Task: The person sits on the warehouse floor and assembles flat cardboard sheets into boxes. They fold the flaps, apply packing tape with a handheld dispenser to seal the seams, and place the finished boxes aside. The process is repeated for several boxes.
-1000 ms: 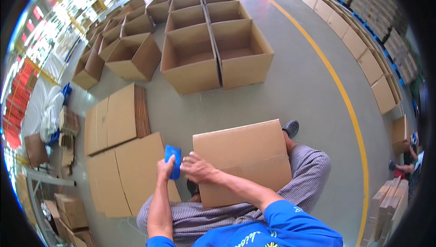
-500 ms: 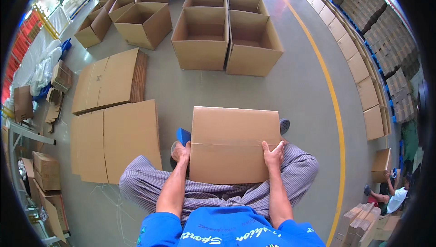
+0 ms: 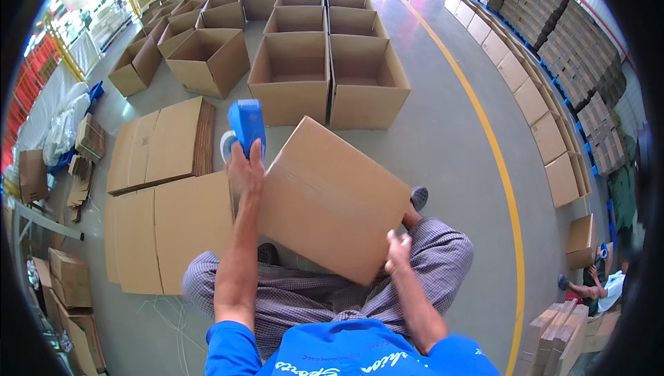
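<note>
A brown cardboard box [image 3: 332,199] is tilted in front of my crossed legs, one corner pointing toward the far side and a taped seam running across its face. In my left hand [image 3: 245,168] is a blue tape dispenser [image 3: 247,123] with a pale roll, raised beside the box's left edge; the fingers are closed around its handle. My right hand [image 3: 398,253] grips the box at its right lower edge, thumb on the face and the other fingers partly hidden.
Flattened cardboard sheets [image 3: 169,141] lie stacked to my left. Ahead stand rows of open-topped boxes [image 3: 370,85]. A yellow floor line [image 3: 494,148] runs along my right, with more cartons [image 3: 553,141] beyond it. Another person [image 3: 610,289] sits at the far right.
The box has turned clockwise from lying square to standing askew. My left hand has lifted forward with the tape dispenser, while my right hand stays at the box's right side, slightly lower.
</note>
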A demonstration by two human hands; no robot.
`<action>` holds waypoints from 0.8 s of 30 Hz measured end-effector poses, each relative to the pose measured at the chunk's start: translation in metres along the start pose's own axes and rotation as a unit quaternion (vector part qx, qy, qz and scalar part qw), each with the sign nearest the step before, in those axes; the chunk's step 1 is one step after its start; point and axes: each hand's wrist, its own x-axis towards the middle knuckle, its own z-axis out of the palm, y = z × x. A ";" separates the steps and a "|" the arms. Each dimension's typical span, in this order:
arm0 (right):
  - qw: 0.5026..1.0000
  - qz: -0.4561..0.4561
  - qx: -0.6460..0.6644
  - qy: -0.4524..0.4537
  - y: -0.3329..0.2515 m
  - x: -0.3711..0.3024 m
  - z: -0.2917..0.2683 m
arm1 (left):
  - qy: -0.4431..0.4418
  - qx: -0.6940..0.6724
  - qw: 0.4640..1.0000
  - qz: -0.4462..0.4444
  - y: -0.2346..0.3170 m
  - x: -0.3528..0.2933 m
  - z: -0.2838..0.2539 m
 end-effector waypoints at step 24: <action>0.894 -0.192 -0.391 -0.103 -0.012 -0.032 0.008 | 0.015 0.104 0.963 -0.248 -0.091 -0.146 0.028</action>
